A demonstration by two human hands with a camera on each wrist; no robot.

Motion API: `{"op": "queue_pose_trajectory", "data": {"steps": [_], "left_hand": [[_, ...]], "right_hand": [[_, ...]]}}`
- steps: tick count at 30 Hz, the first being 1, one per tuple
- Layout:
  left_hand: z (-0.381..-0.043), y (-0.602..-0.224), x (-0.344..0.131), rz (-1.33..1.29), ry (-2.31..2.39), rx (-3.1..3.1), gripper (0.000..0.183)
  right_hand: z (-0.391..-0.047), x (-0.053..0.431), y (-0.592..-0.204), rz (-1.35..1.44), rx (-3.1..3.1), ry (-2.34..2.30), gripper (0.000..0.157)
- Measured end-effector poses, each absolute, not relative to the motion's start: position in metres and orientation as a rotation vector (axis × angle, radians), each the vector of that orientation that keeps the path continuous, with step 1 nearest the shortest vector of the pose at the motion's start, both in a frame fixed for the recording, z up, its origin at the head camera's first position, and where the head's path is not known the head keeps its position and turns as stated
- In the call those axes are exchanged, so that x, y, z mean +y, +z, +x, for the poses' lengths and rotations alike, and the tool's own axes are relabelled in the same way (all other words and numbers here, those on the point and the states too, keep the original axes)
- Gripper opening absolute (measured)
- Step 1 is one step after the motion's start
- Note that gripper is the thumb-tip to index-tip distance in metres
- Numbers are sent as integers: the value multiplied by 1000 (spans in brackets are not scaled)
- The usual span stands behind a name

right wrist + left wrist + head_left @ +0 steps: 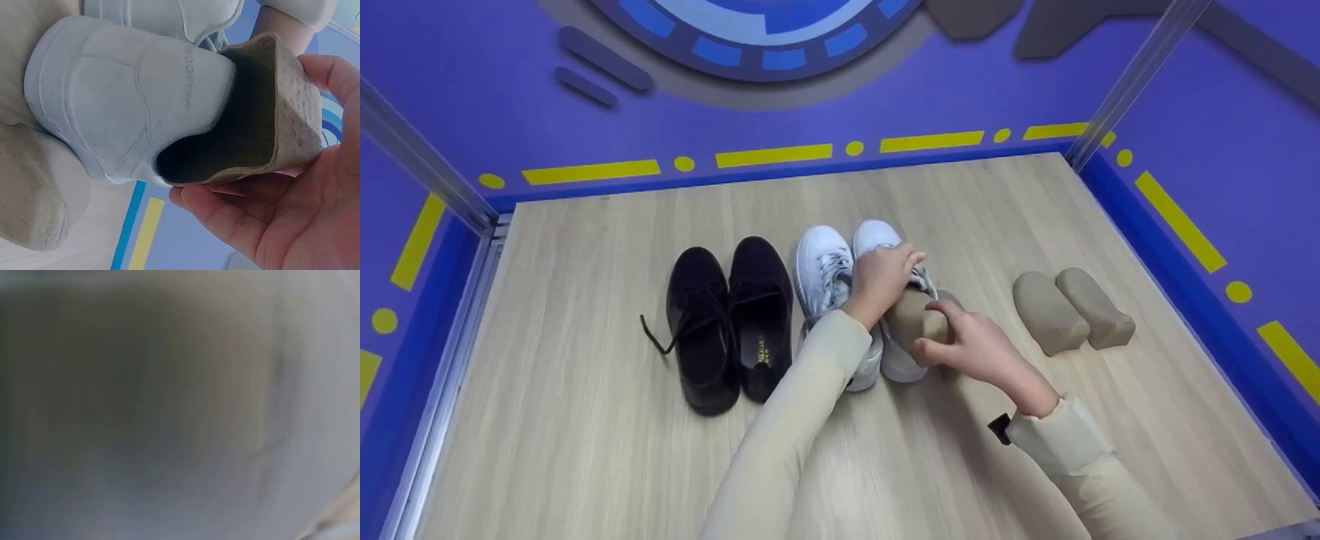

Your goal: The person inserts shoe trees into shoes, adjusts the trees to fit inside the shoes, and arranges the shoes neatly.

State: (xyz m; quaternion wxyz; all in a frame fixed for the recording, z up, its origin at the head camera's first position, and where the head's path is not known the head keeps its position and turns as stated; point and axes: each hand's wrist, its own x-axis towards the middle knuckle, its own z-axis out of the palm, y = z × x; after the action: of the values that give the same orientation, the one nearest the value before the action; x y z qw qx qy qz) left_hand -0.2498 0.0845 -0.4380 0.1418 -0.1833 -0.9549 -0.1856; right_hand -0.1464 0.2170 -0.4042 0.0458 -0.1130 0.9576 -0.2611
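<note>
Partly inside a white sneaker (124, 101), brown insert (911, 321) in right grip (981, 348); sneaker in left grip (880, 279).

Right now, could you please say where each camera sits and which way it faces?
Head: on the head, facing forward and down at white shoes; left hand, right hand and sleeves show.
Left wrist: on that wrist, facing something too blurred to tell; no body part discernible.
Right wrist: on that wrist, facing the beige insert at one shoe's opening; right hand and left sleeve show.
Shared by head and right wrist: insert, shoe, right hand.
</note>
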Motion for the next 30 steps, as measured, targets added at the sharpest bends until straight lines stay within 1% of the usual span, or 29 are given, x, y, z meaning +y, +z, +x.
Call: {"op": "queue_pose_trajectory", "data": {"steps": [5,12,21,30], "left_hand": [[-250,-439,82,-602,-637,-2767,32],[-248,-444,74,-699,-679,-2786,23],[-248,-446,63,-732,-632,-2878,28],[-247,-445,57,-697,-700,-2831,14]], "right_hand": [[-147,218,-404,-316,2921,-794,52],[-148,218,-406,-335,2925,-793,53],[-148,219,-407,-341,2937,-808,52],[-148,217,-406,-293,2922,-812,52]]}}
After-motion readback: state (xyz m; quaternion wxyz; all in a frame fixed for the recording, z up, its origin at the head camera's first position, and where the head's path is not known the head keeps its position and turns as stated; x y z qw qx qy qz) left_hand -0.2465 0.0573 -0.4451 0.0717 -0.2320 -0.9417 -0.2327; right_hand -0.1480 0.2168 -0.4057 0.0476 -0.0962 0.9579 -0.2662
